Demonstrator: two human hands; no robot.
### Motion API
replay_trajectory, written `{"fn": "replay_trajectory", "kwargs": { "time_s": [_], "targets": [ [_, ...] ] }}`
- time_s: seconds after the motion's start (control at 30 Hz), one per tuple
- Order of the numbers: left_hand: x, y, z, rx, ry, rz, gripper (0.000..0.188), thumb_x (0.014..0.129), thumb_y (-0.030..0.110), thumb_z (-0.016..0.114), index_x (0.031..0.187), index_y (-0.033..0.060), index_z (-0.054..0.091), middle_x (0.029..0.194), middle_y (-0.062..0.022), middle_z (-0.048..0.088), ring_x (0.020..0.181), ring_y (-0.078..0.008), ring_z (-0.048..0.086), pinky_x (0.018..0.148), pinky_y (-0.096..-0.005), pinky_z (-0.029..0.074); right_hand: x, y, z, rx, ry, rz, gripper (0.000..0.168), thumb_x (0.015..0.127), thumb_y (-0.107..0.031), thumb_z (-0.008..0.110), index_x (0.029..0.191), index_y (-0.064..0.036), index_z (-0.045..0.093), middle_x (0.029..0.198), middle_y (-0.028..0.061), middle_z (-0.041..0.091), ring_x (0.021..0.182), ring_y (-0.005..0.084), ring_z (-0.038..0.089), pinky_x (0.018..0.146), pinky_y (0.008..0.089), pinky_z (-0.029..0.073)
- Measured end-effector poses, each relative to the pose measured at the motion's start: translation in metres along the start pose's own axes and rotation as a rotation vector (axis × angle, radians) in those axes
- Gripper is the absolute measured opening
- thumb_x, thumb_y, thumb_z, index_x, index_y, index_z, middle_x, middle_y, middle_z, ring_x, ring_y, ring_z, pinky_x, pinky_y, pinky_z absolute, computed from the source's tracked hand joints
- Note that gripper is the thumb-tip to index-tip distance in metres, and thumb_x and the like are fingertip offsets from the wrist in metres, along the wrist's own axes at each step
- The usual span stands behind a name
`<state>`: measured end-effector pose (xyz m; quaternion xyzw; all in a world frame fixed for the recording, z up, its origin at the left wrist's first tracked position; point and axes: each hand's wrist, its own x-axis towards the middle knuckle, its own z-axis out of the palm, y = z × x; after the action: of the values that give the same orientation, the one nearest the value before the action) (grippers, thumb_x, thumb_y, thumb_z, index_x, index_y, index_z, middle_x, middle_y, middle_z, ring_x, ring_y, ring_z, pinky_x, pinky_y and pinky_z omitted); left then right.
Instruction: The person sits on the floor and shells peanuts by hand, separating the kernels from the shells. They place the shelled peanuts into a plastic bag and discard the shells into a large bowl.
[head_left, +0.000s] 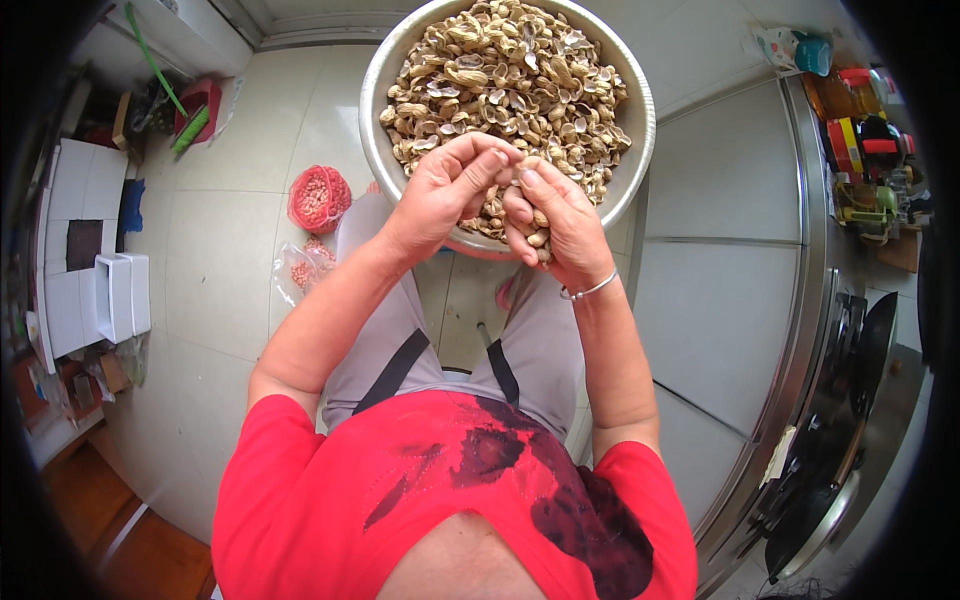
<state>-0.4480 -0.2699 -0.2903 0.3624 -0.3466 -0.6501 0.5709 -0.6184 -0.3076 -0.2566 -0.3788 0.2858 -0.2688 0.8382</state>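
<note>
A wide metal basin (639, 161), heaped with peanut shells (510, 82), stands between my knees. Over its near side, my left hand (450, 184) has its thumb and forefinger pinched together. Those fingertips meet the fingers of my right hand (570, 217); whether they grip anything is hidden. Several unshelled peanuts (538, 236) are held in the curled lower fingers of my right hand. A pale piece, apparently peanut or shell, shows at that hand's thumb and forefinger. A bracelet circles the right wrist.
On the tiled floor to the left are a red mesh container of shelled peanuts (319, 199) and a clear plastic bag (300, 270) with more kernels. A green broom (191, 127) and red dustpan stand farther off. Grey cabinet doors (724, 180) run along the right, below a gas stove (840, 322).
</note>
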Motion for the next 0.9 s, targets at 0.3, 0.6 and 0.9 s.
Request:
{"fn": "replay_trajectory", "kwargs": {
  "time_s": [0.3, 0.6, 0.9],
  "targets": [
    [0.003, -0.01, -0.003, -0.57, 0.047, -0.105, 0.036, 0.097, 0.013, 0.043, 0.128, -0.003, 0.051, 0.092, -0.0078, 0.054, 0.071, -0.0089, 0.05, 0.045, -0.0164, 0.035, 0.009, -0.006, -0.005, -0.288, 0.173, -0.142, 0.039, 0.103, -0.022, 0.049, 0.136, -0.003, 0.05, 0.068, -0.0031, 0.047, 0.046, 0.0043, 0.044, 0.037, 0.0184, 0.034],
    [0.003, -0.003, 0.002, 0.254, 0.108, 0.175, 0.032, 0.099, 0.013, 0.057, 0.128, 0.0015, 0.057, 0.079, 0.0047, 0.059, 0.066, -0.0002, 0.051, 0.057, -0.0142, 0.041, 0.012, -0.005, -0.02, 0.125, -0.046, -0.022, 0.051, 0.104, -0.037, 0.042, 0.141, -0.003, 0.039, 0.069, 0.0011, 0.043, 0.043, 0.0108, 0.044, 0.033, 0.0224, 0.031],
    [0.0, 0.0, 0.002, -0.111, -0.077, -0.133, 0.02, 0.098, 0.018, 0.059, 0.111, 0.0029, 0.062, 0.084, 0.0029, 0.063, 0.063, -0.0007, 0.052, 0.056, -0.0174, 0.042, 0.009, -0.004, -0.015, 0.127, -0.085, 0.078, 0.062, 0.102, -0.043, 0.046, 0.144, -0.001, 0.033, 0.069, 0.002, 0.045, 0.042, 0.0102, 0.044, 0.034, 0.021, 0.035]
  ]
}}
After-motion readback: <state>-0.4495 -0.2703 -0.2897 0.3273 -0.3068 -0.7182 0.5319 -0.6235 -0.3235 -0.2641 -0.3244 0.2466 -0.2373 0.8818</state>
